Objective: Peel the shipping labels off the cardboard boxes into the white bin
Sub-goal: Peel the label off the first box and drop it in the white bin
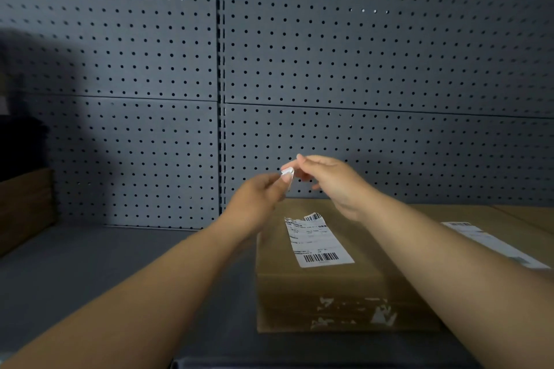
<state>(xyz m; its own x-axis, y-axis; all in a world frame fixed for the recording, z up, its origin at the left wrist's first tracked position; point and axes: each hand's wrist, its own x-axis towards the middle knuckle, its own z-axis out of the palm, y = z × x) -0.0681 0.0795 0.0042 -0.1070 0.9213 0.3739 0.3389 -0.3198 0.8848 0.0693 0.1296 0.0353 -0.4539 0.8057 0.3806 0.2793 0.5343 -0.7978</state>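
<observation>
Hands are meeting in mid-air above a cardboard box, in front of a grey pegboard wall: the left hand is pinching a small white scrap of label between thumb and fingertip, while the right hand is hovering loosely curled just beside it, fingertips near or touching the scrap; whether it is gripping too cannot be told. Below them, 1 shipping label is lying flat on the box top with its far edge torn ragged, so the peel appears to be coming away in pieces, and white residue is showing on the near face. A 2nd box with its own label is sitting to the right. No white bin is showing in view, so the next move likely calls for locating it, dropping the scrap, then working a fingernail under the torn edge again.
</observation>
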